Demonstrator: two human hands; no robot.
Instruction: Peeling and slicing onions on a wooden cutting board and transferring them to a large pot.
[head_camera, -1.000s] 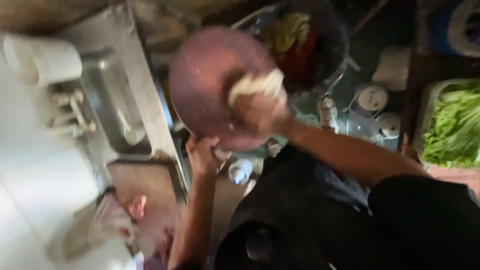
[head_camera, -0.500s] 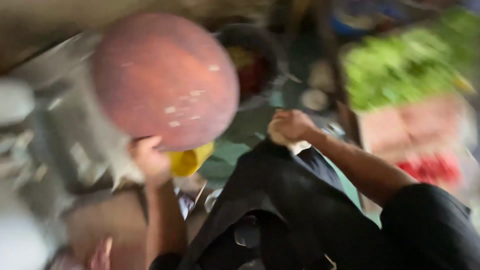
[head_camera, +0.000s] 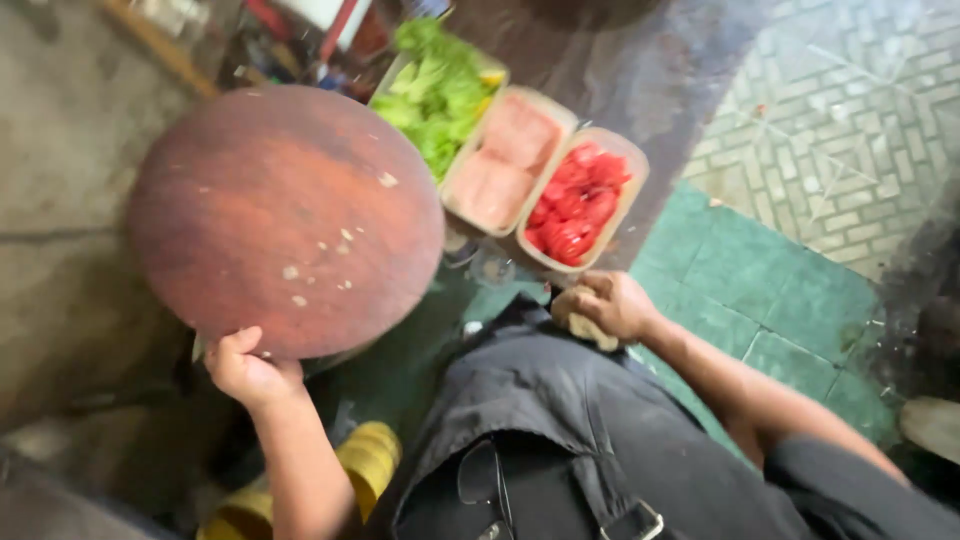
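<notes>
My left hand (head_camera: 248, 368) grips the lower edge of a large round reddish-brown wooden board (head_camera: 285, 215) and holds it up in front of me. Pale scraps speckle its face. My right hand (head_camera: 605, 305) is closed around a small beige cloth (head_camera: 583, 328), held near my waist against my dark apron (head_camera: 560, 430). The two hands are apart, with the board well to the left of the cloth.
Three clear tubs stand on a dark counter: leafy greens (head_camera: 435, 85), pink slices (head_camera: 505, 160) and red tomato pieces (head_camera: 578, 205). A yellow container (head_camera: 365, 460) sits low by my left arm. Green floor tiles (head_camera: 760, 290) and grey brick paving (head_camera: 850, 120) lie to the right.
My right hand came off the board with the cloth and dropped to my waist. The board stayed raised in my left hand while the view swung from the sink to the food tubs.
</notes>
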